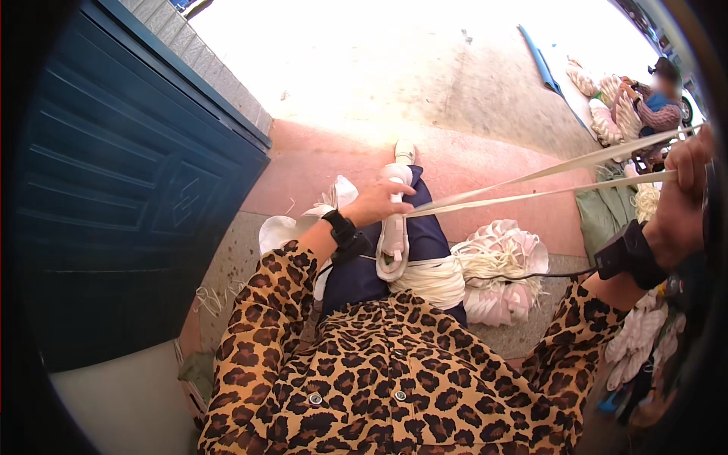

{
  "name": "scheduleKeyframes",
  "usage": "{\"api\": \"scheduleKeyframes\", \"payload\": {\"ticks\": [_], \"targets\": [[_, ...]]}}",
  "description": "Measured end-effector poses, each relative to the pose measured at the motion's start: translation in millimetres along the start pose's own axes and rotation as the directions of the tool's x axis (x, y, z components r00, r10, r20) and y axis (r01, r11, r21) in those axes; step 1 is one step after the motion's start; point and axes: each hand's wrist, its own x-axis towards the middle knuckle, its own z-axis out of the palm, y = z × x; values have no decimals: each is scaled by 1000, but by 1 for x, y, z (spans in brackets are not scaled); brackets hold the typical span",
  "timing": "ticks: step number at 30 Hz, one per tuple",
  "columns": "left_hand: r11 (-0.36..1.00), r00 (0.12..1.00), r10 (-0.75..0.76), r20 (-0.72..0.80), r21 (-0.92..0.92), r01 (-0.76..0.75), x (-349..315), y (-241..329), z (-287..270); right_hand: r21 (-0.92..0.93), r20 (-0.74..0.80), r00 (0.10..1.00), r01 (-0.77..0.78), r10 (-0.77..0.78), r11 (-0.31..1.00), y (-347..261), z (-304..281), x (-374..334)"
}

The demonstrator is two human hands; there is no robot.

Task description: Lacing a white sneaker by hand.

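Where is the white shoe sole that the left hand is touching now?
In the head view, the white shoe sole lies lengthwise on the person's dark blue lap, just left of centre, under the left hand and beside a bundle of cream strips.

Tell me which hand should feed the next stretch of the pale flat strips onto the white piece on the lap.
Probably the left hand: it already grips the white moulded piece where the pale flat strips end. The right hand is raised far off, holding them taut.
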Motion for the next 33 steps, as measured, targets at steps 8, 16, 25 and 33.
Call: {"api": "scheduleKeyframes", "payload": {"ticks": [8, 16, 25, 33], "targets": [[714, 989, -142, -47, -697, 69, -13, 31, -83, -280, -351, 927, 30, -132, 959, -13, -62, -31], [373, 396, -745, -537, -827, -421, -163, -115, -265, -351, -917, 384, -640, -111, 684, 113, -157, -167], [158, 811, -561, 165, -941, 301, -85, -75, -70, -648, -675, 606, -760, 421, 54, 354, -58, -192], [648, 842, -540, 14, -631, 426, -62, -47, 8, -654, -745, 578, -732, 334, -190, 372, -47, -176]]}}
